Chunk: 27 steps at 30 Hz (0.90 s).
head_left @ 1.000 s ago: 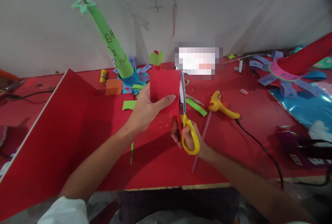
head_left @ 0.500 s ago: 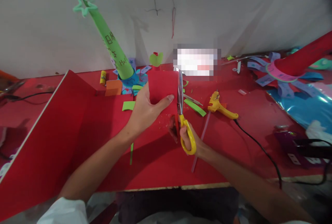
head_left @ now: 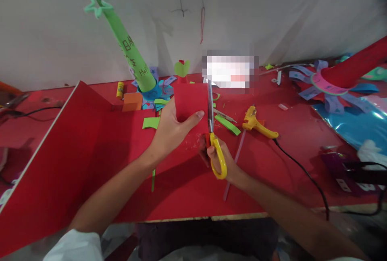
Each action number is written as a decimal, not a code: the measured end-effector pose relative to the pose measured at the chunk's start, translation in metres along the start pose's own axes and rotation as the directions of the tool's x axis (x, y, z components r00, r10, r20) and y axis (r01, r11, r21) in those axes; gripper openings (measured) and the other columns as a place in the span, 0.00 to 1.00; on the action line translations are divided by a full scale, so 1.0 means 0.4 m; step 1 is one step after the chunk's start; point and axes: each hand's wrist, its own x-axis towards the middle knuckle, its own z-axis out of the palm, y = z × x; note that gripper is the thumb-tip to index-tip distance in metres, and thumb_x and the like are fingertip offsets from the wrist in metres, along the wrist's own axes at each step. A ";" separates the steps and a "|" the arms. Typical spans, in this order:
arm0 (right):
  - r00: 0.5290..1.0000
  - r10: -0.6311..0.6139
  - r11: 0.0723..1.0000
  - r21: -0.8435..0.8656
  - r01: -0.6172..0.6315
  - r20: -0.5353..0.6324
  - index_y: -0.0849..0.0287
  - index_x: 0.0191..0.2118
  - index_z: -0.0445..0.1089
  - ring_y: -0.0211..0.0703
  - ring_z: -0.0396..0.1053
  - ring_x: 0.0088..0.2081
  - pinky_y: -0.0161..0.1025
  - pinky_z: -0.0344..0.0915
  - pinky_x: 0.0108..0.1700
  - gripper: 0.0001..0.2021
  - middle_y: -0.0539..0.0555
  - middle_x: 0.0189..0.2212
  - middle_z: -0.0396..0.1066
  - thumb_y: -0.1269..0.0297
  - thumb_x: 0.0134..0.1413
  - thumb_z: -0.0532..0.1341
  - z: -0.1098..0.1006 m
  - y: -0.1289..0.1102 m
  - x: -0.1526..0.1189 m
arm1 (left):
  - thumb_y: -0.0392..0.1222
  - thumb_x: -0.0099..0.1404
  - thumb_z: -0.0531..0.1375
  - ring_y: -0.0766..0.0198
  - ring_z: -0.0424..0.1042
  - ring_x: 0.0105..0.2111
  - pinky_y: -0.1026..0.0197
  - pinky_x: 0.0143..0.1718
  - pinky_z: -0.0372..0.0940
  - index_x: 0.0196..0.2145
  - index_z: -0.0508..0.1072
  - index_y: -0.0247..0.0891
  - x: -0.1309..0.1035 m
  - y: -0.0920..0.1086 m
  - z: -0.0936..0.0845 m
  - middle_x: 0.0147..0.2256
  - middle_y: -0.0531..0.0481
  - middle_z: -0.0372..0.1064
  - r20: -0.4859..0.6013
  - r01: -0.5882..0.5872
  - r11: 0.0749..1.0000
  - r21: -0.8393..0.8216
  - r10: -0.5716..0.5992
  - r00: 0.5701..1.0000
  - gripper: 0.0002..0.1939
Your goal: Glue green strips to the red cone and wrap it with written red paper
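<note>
A rectangular piece of red paper (head_left: 191, 99) is pinched in my left hand (head_left: 169, 126), the thumb lying across its front. My right hand (head_left: 225, 158) grips a pair of scissors (head_left: 218, 160) with yellow handles, fingers through the loops. The blades point away from me and run along the paper's right edge. Whether they are fully closed is hard to make out. Behind the paper, a small green paper piece with a red tip (head_left: 182, 68) stands upright. Several green paper strips (head_left: 227, 125) lie around my hands.
A yellow glue gun (head_left: 258, 124) with a black cord lies to the right. At the left stands a large red board (head_left: 60, 152). A green paper tube (head_left: 130, 51) leans at the back beside a glue stick (head_left: 120, 90). A blue sheet (head_left: 353, 124) lies at the far right.
The scissor handles have drawn slightly closer together at the paper's right edge. The paper and my left hand have shifted a little to the right.
</note>
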 end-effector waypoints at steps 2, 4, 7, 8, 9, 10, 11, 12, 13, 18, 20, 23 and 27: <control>1.000 0.009 1.000 0.010 -0.009 0.007 0.54 0.35 0.62 0.31 0.53 0.16 0.32 0.53 0.17 0.31 0.41 0.18 0.57 0.26 0.54 0.58 0.003 -0.003 -0.001 | 0.47 0.63 0.70 0.58 0.78 0.42 0.56 0.45 0.74 0.46 0.74 0.39 -0.002 -0.002 0.002 0.43 0.49 0.77 0.000 -0.004 1.000 -0.008 0.004 1.000 0.16; 1.000 0.014 0.999 0.028 -0.014 -0.009 0.54 0.34 0.61 0.31 0.53 0.15 0.31 0.53 0.16 0.30 0.40 0.18 0.57 0.27 0.53 0.60 0.007 -0.006 -0.001 | 0.47 0.63 0.70 0.59 0.77 0.41 0.56 0.44 0.74 0.46 0.74 0.40 -0.005 -0.007 0.005 0.43 0.49 0.77 -0.004 0.004 1.000 0.000 -0.004 1.000 0.16; 0.998 0.018 0.998 0.057 -0.015 -0.060 0.54 0.32 0.60 0.29 0.52 0.13 0.29 0.52 0.13 0.30 0.39 0.18 0.56 0.28 0.51 0.63 0.013 -0.010 -0.001 | 0.48 0.64 0.69 0.59 0.77 0.41 0.56 0.44 0.75 0.45 0.73 0.40 -0.011 -0.015 0.009 0.43 0.49 0.77 -0.010 0.026 1.000 0.015 -0.026 1.000 0.16; 0.997 0.020 0.998 0.060 -0.016 -0.071 0.54 0.32 0.60 0.29 0.52 0.13 0.29 0.52 0.13 0.30 0.39 0.18 0.56 0.28 0.52 0.63 0.014 -0.011 -0.001 | 0.48 0.64 0.70 0.59 0.77 0.41 0.55 0.45 0.75 0.44 0.73 0.40 -0.012 -0.016 0.011 0.43 0.49 0.77 -0.009 0.032 0.999 0.007 -0.032 0.999 0.16; 0.997 0.024 0.998 0.060 -0.020 -0.076 0.54 0.32 0.60 0.29 0.53 0.14 0.29 0.53 0.13 0.30 0.40 0.18 0.56 0.28 0.52 0.62 0.015 -0.012 -0.001 | 0.48 0.63 0.70 0.58 0.78 0.41 0.55 0.45 0.75 0.44 0.73 0.40 -0.013 -0.017 0.013 0.43 0.49 0.77 -0.006 0.037 0.999 -0.009 -0.037 0.999 0.16; 0.996 0.030 0.998 0.058 -0.025 -0.081 0.54 0.32 0.60 0.29 0.53 0.14 0.29 0.55 0.13 0.30 0.40 0.18 0.56 0.28 0.53 0.61 0.015 -0.013 -0.001 | 0.49 0.63 0.70 0.58 0.78 0.42 0.54 0.46 0.75 0.44 0.73 0.40 -0.014 -0.018 0.016 0.43 0.48 0.78 -0.003 0.042 0.999 -0.031 -0.042 0.999 0.16; 0.995 0.038 0.998 0.057 -0.033 -0.090 0.54 0.32 0.60 0.30 0.53 0.14 0.29 0.56 0.13 0.30 0.40 0.17 0.56 0.28 0.54 0.60 0.014 -0.014 0.000 | 0.49 0.63 0.70 0.58 0.78 0.42 0.54 0.46 0.75 0.44 0.73 0.40 -0.014 -0.020 0.018 0.43 0.48 0.78 -0.003 0.047 0.997 -0.056 -0.047 0.999 0.16; 0.993 0.045 0.998 0.058 -0.039 -0.105 0.54 0.32 0.60 0.30 0.53 0.14 0.29 0.56 0.13 0.30 0.40 0.17 0.57 0.28 0.55 0.59 0.013 -0.014 0.001 | 0.49 0.63 0.70 0.58 0.78 0.42 0.54 0.47 0.75 0.44 0.73 0.40 -0.014 -0.021 0.020 0.44 0.48 0.78 -0.004 0.054 0.995 -0.079 -0.055 0.998 0.16; 0.991 0.051 0.997 0.060 -0.044 -0.121 0.54 0.33 0.60 0.30 0.53 0.14 0.29 0.56 0.13 0.30 0.40 0.17 0.57 0.28 0.55 0.59 0.012 -0.014 0.003 | 0.49 0.63 0.70 0.58 0.78 0.42 0.54 0.46 0.75 0.44 0.74 0.40 -0.014 -0.024 0.021 0.44 0.48 0.78 -0.008 0.061 0.993 -0.099 -0.062 0.998 0.16; 0.983 0.061 0.996 0.069 -0.050 -0.173 0.54 0.32 0.59 0.29 0.53 0.13 0.28 0.54 0.13 0.30 0.40 0.17 0.59 0.28 0.53 0.61 0.004 -0.013 0.013 | 0.51 0.65 0.68 0.60 0.78 0.41 0.58 0.44 0.75 0.45 0.75 0.41 -0.023 -0.061 0.019 0.43 0.49 0.79 -0.018 0.085 0.983 -0.164 -0.089 0.996 0.16; 0.984 0.067 0.996 0.066 -0.057 -0.164 0.54 0.33 0.60 0.29 0.54 0.14 0.28 0.55 0.14 0.30 0.41 0.17 0.59 0.28 0.52 0.62 -0.001 -0.021 0.020 | 0.51 0.64 0.69 0.60 0.78 0.41 0.60 0.44 0.74 0.45 0.76 0.40 -0.035 -0.089 0.012 0.43 0.49 0.79 0.007 0.121 0.979 -0.165 -0.121 0.993 0.16; 0.987 0.041 0.999 0.023 -0.038 -0.153 0.54 0.33 0.60 0.30 0.51 0.14 0.29 0.52 0.14 0.30 0.40 0.17 0.57 0.29 0.52 0.63 -0.017 -0.050 0.037 | 0.53 0.61 0.70 0.59 0.78 0.40 0.60 0.43 0.74 0.45 0.77 0.38 -0.059 -0.142 -0.003 0.43 0.46 0.79 0.004 0.201 0.967 -0.157 -0.203 0.979 0.20; 0.989 -0.025 0.982 -0.188 -0.003 -0.147 0.53 0.32 0.60 0.32 0.51 0.15 0.33 0.50 0.16 0.25 0.42 0.17 0.57 0.35 0.56 0.63 -0.073 -0.094 0.061 | 0.54 0.59 0.71 0.57 0.78 0.42 0.59 0.45 0.73 0.47 0.77 0.37 -0.091 -0.213 -0.020 0.46 0.44 0.80 -0.035 0.250 0.948 -0.195 -0.261 0.965 0.23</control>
